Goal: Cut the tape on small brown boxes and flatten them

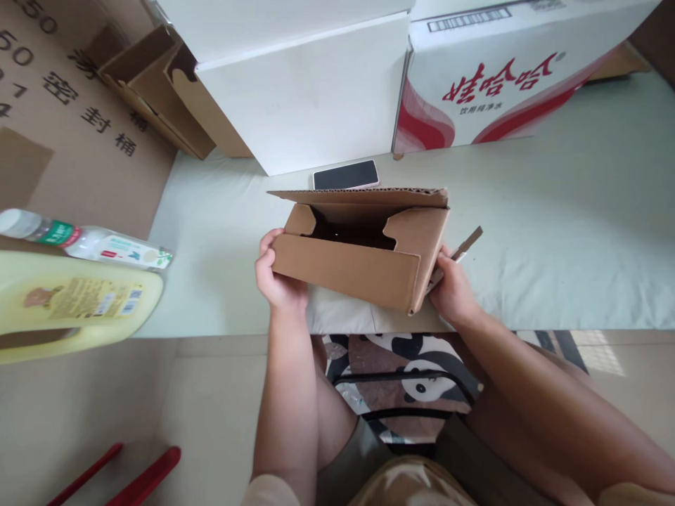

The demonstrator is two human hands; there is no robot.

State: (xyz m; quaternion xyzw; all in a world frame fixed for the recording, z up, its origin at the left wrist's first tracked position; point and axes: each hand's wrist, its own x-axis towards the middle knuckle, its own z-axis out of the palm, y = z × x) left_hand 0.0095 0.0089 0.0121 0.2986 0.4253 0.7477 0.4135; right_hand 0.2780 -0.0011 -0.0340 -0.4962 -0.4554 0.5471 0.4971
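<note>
A small brown cardboard box (345,263) is tilted over the front of the covered surface, its top parted so that the dark inside shows. My left hand (282,277) grips its left end, with the thumb and fingers around the edge. At the right end, my right hand (454,288) is closed on a thin, flat, greyish-brown strip (468,244) that sticks out past the fingers; its exact kind I cannot make out. The same hand is against the box's right side, and some of its fingers are hidden. A dark-faced phone (346,176) lies just behind the box.
A white box (316,105) and a red-and-white water carton (485,91) stand at the back. On the left are a large printed carton (68,140), a clear bottle (87,239) and a yellow jug (105,299). Below the pale green cloth (553,246) is a panda-patterned seat (390,365).
</note>
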